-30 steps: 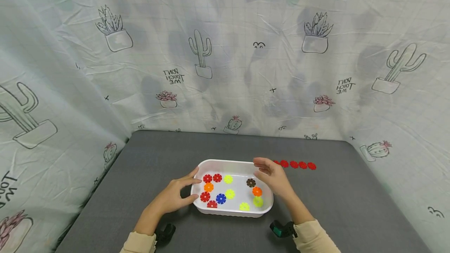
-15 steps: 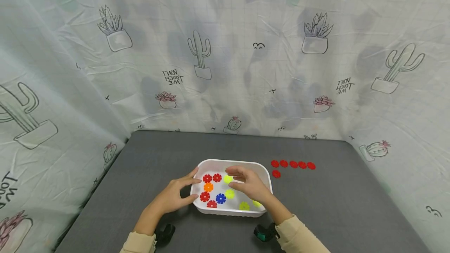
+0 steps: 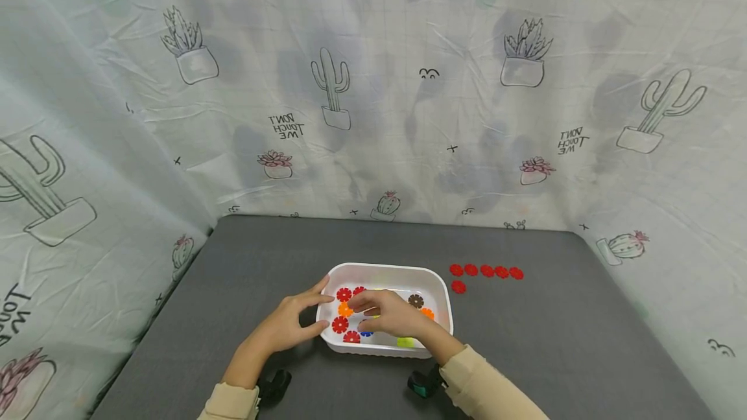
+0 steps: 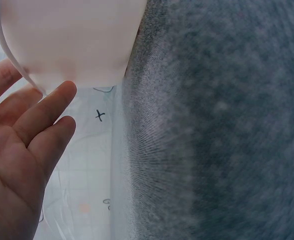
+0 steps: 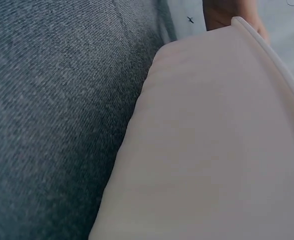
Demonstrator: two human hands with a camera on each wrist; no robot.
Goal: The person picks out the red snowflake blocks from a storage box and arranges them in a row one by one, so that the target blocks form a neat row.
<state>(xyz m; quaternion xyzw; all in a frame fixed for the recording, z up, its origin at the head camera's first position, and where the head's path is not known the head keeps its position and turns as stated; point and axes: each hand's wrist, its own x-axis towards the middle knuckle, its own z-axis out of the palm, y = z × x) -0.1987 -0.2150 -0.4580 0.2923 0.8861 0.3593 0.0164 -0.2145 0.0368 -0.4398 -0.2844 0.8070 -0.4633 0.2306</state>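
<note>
A white plastic tray [image 3: 408,350] stands on the grey table, with notched plastic discs inside it. My left hand [image 3: 288,324] holds the tray's left end, thumb and a finger over the rim. In the left wrist view, other fingers [image 4: 44,112] lie along its outer wall. My right hand [image 3: 391,316] hovers over the tray, fingers loosely bent and thumb apart, with nothing seen between them. Near its fingertips are an orange disc [image 3: 344,309], a red disc [image 3: 340,325] and a partly covered blue disc [image 3: 366,334]. The right wrist view shows mostly the tray's outer side [image 5: 202,135].
Several red discs [image 3: 487,271] form a row on the table right of the tray, with one more red disc [image 3: 458,287] below the row's left end. A brown disc [image 3: 415,301] lies in the tray's right part. A cactus-printed curtain [image 3: 397,115] hangs behind the table.
My right hand has moved left from the tray's right edge to over its left-middle part. A red disc below the row, not visible at first, now shows. My left hand stays put.
</note>
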